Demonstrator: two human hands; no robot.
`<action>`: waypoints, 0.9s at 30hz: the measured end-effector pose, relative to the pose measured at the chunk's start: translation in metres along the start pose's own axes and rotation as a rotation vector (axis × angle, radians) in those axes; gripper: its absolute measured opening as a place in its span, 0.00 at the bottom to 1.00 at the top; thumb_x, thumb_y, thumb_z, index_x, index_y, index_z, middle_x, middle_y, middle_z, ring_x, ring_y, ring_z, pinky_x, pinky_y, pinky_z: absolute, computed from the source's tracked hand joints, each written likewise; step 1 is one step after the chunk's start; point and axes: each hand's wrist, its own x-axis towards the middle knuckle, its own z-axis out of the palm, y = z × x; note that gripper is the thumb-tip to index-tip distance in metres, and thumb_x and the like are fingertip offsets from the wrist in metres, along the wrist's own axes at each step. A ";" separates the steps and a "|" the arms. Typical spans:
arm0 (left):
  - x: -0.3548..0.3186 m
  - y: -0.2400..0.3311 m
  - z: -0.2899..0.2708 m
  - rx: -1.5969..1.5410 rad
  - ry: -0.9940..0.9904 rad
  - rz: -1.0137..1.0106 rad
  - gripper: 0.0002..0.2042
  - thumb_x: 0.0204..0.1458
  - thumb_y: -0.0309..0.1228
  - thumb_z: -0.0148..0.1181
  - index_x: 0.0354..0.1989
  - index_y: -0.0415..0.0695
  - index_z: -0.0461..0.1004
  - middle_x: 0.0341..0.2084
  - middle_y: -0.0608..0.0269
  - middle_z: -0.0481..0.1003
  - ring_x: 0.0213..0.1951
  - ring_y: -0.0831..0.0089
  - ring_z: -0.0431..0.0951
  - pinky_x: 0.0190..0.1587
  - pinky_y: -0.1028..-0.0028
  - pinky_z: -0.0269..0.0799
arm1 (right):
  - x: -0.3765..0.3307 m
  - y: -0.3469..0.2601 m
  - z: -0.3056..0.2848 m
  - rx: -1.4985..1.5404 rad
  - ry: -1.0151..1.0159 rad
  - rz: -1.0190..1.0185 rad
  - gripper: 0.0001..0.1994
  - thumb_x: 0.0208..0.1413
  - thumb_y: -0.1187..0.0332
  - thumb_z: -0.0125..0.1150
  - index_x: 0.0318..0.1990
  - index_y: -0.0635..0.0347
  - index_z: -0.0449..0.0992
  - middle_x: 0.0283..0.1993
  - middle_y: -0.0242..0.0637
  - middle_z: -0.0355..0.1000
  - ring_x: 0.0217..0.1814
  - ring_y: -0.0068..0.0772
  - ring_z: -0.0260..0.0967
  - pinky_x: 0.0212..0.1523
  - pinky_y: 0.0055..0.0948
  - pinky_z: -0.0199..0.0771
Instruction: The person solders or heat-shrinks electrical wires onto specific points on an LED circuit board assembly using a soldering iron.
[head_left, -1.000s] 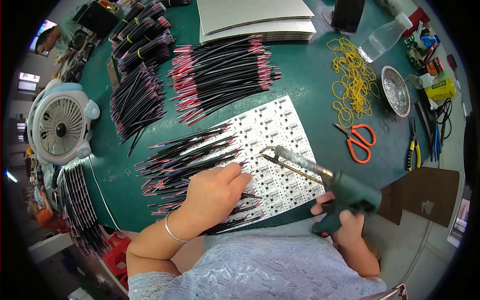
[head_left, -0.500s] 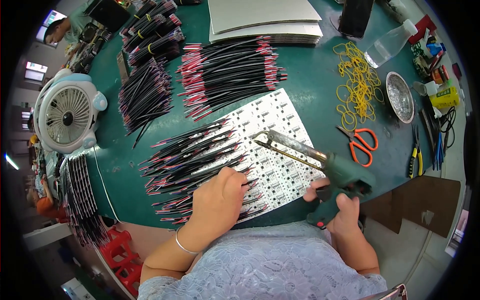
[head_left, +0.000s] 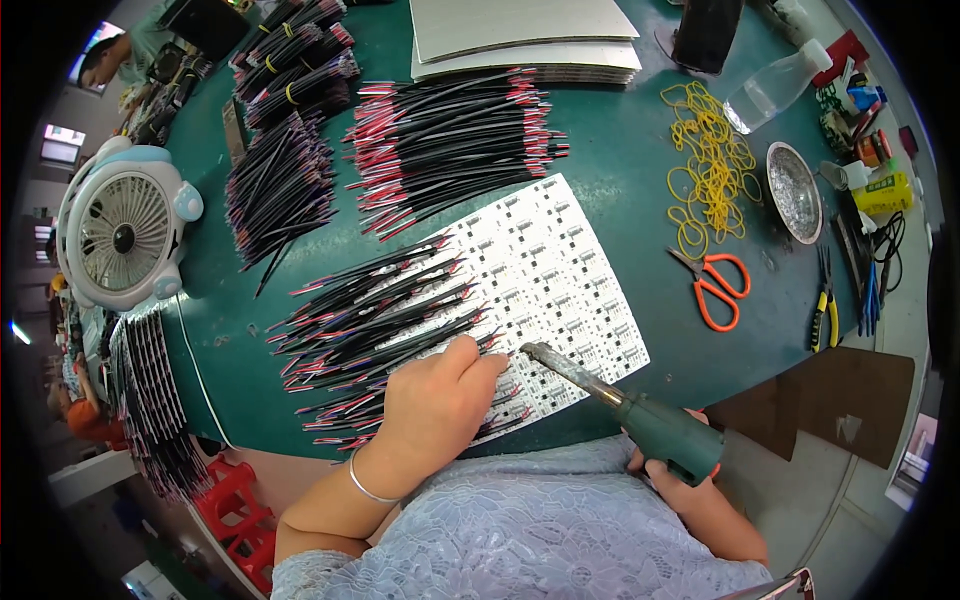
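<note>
A white circuit board panel (head_left: 575, 290) lies tilted on the green table, covered with small dark components. Rows of short black-sheathed wires (head_left: 365, 325) with red and white ends rest across its left half. My left hand (head_left: 435, 405) is closed in a pinch over the panel, near the wire ends; what lies between the fingertips is hidden. My right hand (head_left: 685, 500) grips a green soldering gun (head_left: 665, 435), its body hiding most of the fingers. The gun's metal tip points to the upper left and sits just right of my left fingertips, over the panel.
Behind the panel lie a wide pile of black wires (head_left: 460, 145) and stacked white boards (head_left: 520, 28). Rubber bands (head_left: 710, 160), orange-handled scissors (head_left: 720, 290), a metal bowl (head_left: 795, 195), pliers (head_left: 823, 310) and a bottle (head_left: 775, 90) stand right. A fan (head_left: 125, 238) is left.
The soldering gun has swung down and its tip has come close to my left fingertips. My right hand has dropped and turned with it. My left hand stays pinched, shifted slightly.
</note>
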 end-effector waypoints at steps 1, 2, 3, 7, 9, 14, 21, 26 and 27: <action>0.001 0.000 -0.001 -0.015 -0.003 0.010 0.08 0.41 0.23 0.65 0.32 0.47 0.79 0.20 0.65 0.64 0.18 0.68 0.70 0.19 0.71 0.66 | -0.003 0.004 0.001 -0.204 0.008 -0.049 0.24 0.58 0.54 0.59 0.48 0.70 0.72 0.36 0.41 0.76 0.26 0.26 0.74 0.37 0.28 0.73; 0.001 0.000 -0.002 -0.015 -0.003 0.010 0.08 0.41 0.23 0.65 0.32 0.47 0.79 0.20 0.65 0.64 0.18 0.68 0.70 0.19 0.71 0.66 | -0.001 0.002 0.002 -0.204 0.008 -0.049 0.24 0.58 0.54 0.59 0.48 0.70 0.72 0.36 0.41 0.76 0.26 0.26 0.74 0.37 0.28 0.73; 0.002 0.001 -0.002 -0.013 -0.010 0.017 0.08 0.42 0.24 0.65 0.32 0.47 0.79 0.21 0.65 0.64 0.18 0.68 0.70 0.19 0.71 0.66 | 0.003 -0.001 0.002 -0.210 0.018 -0.110 0.23 0.58 0.55 0.60 0.48 0.69 0.72 0.35 0.39 0.76 0.25 0.26 0.73 0.39 0.30 0.72; 0.001 0.002 -0.001 0.009 -0.020 0.003 0.08 0.42 0.24 0.65 0.32 0.47 0.79 0.21 0.65 0.64 0.18 0.67 0.70 0.20 0.70 0.67 | 0.009 -0.006 0.001 -0.362 0.014 -0.258 0.19 0.57 0.59 0.60 0.48 0.67 0.73 0.32 0.36 0.75 0.26 0.25 0.74 0.42 0.32 0.71; 0.001 0.002 -0.001 -0.001 -0.018 -0.002 0.08 0.42 0.24 0.65 0.32 0.47 0.79 0.21 0.65 0.64 0.18 0.67 0.70 0.20 0.70 0.67 | 0.007 -0.007 0.006 -0.346 0.035 -0.219 0.16 0.57 0.61 0.59 0.45 0.66 0.74 0.31 0.35 0.75 0.27 0.26 0.74 0.40 0.31 0.71; 0.002 0.004 -0.003 -0.001 -0.029 -0.018 0.08 0.42 0.23 0.65 0.32 0.46 0.78 0.21 0.64 0.64 0.18 0.67 0.71 0.20 0.70 0.67 | 0.015 -0.013 0.002 -0.333 -0.053 -0.199 0.10 0.56 0.67 0.57 0.39 0.65 0.75 0.29 0.37 0.73 0.27 0.31 0.74 0.32 0.31 0.72; 0.003 0.004 -0.003 0.008 -0.058 -0.018 0.07 0.43 0.24 0.64 0.32 0.46 0.78 0.21 0.64 0.64 0.18 0.67 0.71 0.20 0.70 0.68 | 0.014 -0.014 0.003 -0.271 0.003 -0.217 0.13 0.59 0.64 0.56 0.40 0.68 0.73 0.31 0.40 0.74 0.25 0.30 0.74 0.30 0.29 0.73; 0.003 0.005 -0.004 0.004 -0.068 -0.018 0.07 0.43 0.24 0.64 0.32 0.46 0.78 0.21 0.64 0.65 0.18 0.66 0.71 0.20 0.70 0.68 | 0.003 -0.009 0.006 -0.052 0.097 -0.084 0.22 0.60 0.56 0.58 0.46 0.73 0.70 0.30 0.39 0.75 0.25 0.27 0.74 0.29 0.28 0.73; 0.003 0.005 -0.004 0.016 -0.062 -0.013 0.07 0.43 0.24 0.64 0.32 0.46 0.78 0.21 0.64 0.65 0.18 0.66 0.71 0.20 0.69 0.68 | 0.003 -0.008 0.006 -0.014 0.082 -0.062 0.14 0.54 0.65 0.60 0.42 0.68 0.74 0.32 0.39 0.75 0.29 0.34 0.74 0.31 0.32 0.73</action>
